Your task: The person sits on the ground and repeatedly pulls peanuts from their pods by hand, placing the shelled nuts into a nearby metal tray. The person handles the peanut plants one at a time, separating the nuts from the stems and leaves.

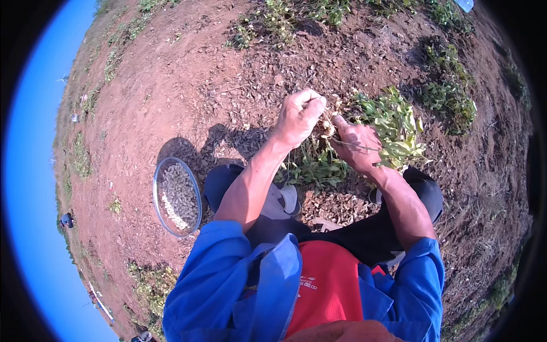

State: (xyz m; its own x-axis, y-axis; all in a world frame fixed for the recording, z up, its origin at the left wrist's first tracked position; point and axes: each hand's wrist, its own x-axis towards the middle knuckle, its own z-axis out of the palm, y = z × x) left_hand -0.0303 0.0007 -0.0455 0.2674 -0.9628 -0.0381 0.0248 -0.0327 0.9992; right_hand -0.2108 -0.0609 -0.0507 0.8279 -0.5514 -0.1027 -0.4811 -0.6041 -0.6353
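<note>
My right hand [359, 143] is closed around the stems of a pulled peanut plant [399, 128]. Its yellow-green leaves spread to the right of the wrist, and its roots with a few pale peanut pods [328, 127] stick out on the thumb side. Close by on the left, my left hand [301, 115] is curled into a fist beside the roots, thumb pressed on the bent fingers. Whatever it may hold is hidden. To the left of my knee, an oval clear tub [199, 194] on the soil contains many unshelled peanuts [179, 196].
More peanut plants [314, 169] lie between my feet, near a shoe [289, 199]. Other leafy plants [448, 89] stand at the right and along the top. Dry leaves litter the reddish soil [171, 94]. A person [67, 220] is far off at the left.
</note>
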